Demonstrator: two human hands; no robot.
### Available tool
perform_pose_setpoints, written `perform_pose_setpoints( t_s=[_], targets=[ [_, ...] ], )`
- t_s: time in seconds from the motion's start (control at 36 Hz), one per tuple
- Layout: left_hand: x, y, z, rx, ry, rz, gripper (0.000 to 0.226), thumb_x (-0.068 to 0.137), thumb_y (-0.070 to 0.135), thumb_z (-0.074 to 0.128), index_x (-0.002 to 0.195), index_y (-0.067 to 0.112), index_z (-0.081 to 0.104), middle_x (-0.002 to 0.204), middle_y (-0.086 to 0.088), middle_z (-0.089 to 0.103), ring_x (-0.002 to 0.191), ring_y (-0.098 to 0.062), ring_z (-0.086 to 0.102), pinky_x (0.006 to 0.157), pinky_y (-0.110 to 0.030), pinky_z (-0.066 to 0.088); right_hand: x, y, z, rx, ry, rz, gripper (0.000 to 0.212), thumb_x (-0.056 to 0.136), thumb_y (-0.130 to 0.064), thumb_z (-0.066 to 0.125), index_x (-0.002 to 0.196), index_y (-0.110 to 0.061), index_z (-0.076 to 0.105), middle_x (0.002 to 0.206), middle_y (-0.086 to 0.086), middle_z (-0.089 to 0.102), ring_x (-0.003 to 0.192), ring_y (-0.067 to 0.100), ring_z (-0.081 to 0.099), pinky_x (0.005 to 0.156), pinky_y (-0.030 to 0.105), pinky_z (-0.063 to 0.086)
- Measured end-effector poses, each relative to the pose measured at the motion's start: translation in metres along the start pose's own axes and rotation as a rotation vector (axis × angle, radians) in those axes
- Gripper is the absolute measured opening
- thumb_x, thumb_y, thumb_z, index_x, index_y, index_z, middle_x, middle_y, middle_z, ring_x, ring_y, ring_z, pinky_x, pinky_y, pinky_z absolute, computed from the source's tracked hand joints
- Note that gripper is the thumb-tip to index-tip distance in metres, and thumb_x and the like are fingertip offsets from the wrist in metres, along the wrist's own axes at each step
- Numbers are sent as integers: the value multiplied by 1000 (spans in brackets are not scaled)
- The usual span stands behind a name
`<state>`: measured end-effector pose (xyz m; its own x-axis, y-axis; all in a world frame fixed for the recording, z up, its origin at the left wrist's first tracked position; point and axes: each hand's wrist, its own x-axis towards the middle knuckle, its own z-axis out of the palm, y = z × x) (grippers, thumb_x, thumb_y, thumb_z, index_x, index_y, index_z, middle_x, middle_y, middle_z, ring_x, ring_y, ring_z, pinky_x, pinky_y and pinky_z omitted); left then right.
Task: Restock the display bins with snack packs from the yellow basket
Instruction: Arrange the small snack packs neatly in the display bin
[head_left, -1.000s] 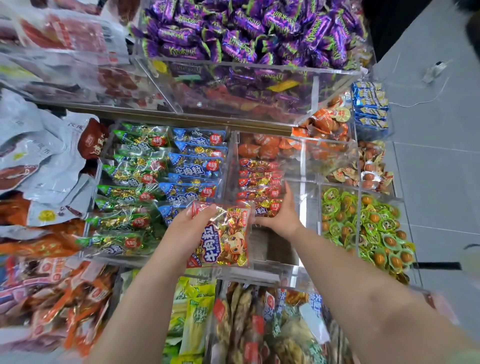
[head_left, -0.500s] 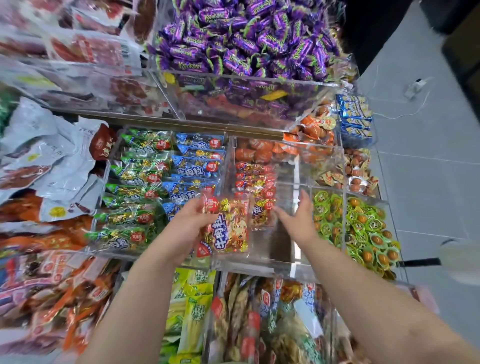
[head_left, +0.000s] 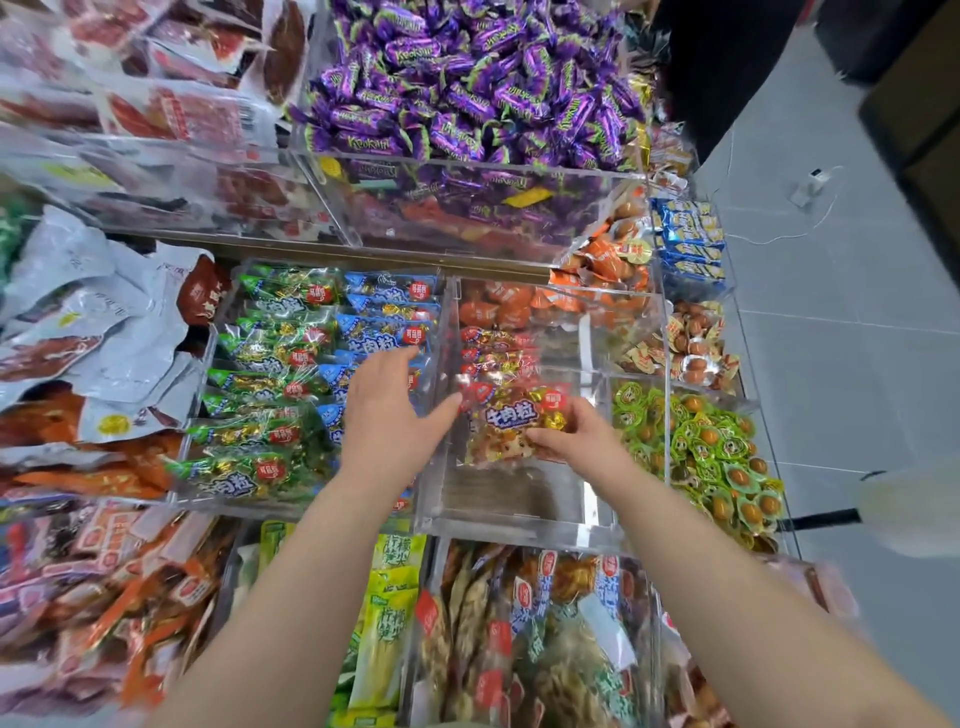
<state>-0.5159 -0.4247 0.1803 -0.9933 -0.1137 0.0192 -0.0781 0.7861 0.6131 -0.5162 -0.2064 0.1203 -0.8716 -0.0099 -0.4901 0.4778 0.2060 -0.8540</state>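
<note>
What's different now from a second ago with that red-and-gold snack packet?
The red-and-gold foil snack pack passed from the left hand to the right hand, moving right into the clear acrylic bin. The right hand now grips it; the left hand has let go and is open. The green and blue packs alongside stayed put.

A red and gold snack pack (head_left: 511, 426) with blue label, face up inside the clear display bin (head_left: 519, 527), just in front of a row of same packs (head_left: 493, 345), its lower edge pinched by the right hand (head_left: 582, 439)

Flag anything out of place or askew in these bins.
One yellow wrapper lies among the purple candies in the top bin, visible through its clear front wall. Nothing else stands out.
</note>
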Motion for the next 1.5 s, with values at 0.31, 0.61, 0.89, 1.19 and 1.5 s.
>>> perform_pose_setpoints(
  t_s=[0.31, 0.61, 0.89, 1.19, 1.5],
  targets=[
    [-14, -30, 45, 371, -136, 74, 87, 90, 36, 55, 154, 10, 3, 160, -18, -13, 145, -34, -22, 109, -37, -28, 47, 54, 61, -301, 142, 126, 138, 41, -22, 95, 145, -22, 4, 138, 5, 27, 129, 22, 33, 112, 41, 31],
    [-16, -33, 49, 331, -101, 80, 86, 86, 30, 60, 154, 13, 10, 161, -15, -10, 135, -23, -35, 110, -34, -28, 53, 64, 58, -260, 251, -74, 124, 60, -20, 88, 145, -37, -1, 153, 5, 23, 137, 24, 31, 108, 33, 29],
    [-17, -33, 48, 271, -90, 83, 85, 86, 27, 59, 155, 16, 10, 155, -5, -20, 136, -21, -35, 111, -33, -26, 46, 45, 62, -25, 113, -172, 102, 48, -88, 58, 138, -49, 29, 140, 2, 49, 125, 32, 46, 98, 68, 34],
    [-17, -35, 51, 239, -61, 95, 84, 84, 27, 62, 154, 15, 16, 161, -10, -6, 139, -21, -29, 113, -34, -24, 54, 64, 51, -221, 129, -8, 118, 51, -30, 92, 142, -32, 17, 125, -11, 49, 118, 14, 50, 99, 31, 42],
    [-18, -37, 56, 206, 71, 147, 81, 72, 18, 77, 143, 3, 41, 154, -25, 26, 143, -34, 6, 115, -54, 8, 61, 49, 89, 55, 340, -3, 92, 53, -15, 90, 121, -28, 30, 111, -9, 50, 101, 9, 51, 79, 5, 37]
  ],
)
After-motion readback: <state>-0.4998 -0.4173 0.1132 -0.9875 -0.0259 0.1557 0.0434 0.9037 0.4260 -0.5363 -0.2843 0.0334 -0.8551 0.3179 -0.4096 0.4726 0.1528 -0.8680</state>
